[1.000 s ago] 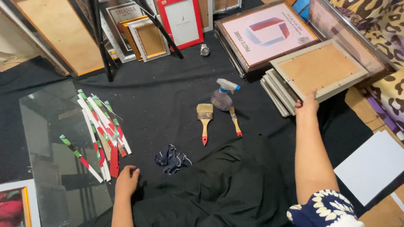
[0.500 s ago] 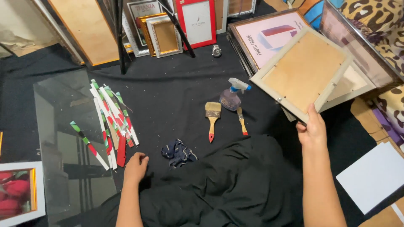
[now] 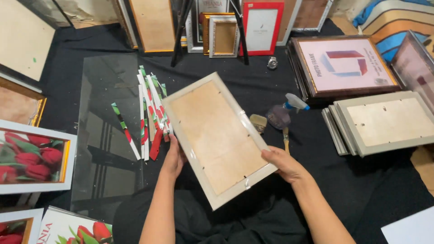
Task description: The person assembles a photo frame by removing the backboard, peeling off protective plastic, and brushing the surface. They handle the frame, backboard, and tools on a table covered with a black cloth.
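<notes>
Both hands have a grip on the picture frame (image 3: 218,138), face down: pale rectangular border, brown fibreboard back. Left hand (image 3: 174,158) clasps its left edge, right hand (image 3: 285,163) its lower right edge. Frame's tilted, just right of the glass sheet (image 3: 106,131).

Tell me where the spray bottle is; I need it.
Head view, right of centre: the spray bottle lies on the black cloth, between the held frame and the frame stack.

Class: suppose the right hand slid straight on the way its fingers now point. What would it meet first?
The right hand points up-left across the frame it grips, so it meets the brown backing board at once. Beyond the frame's far edge lie the striped strips, though depth is hard to judge.
</notes>
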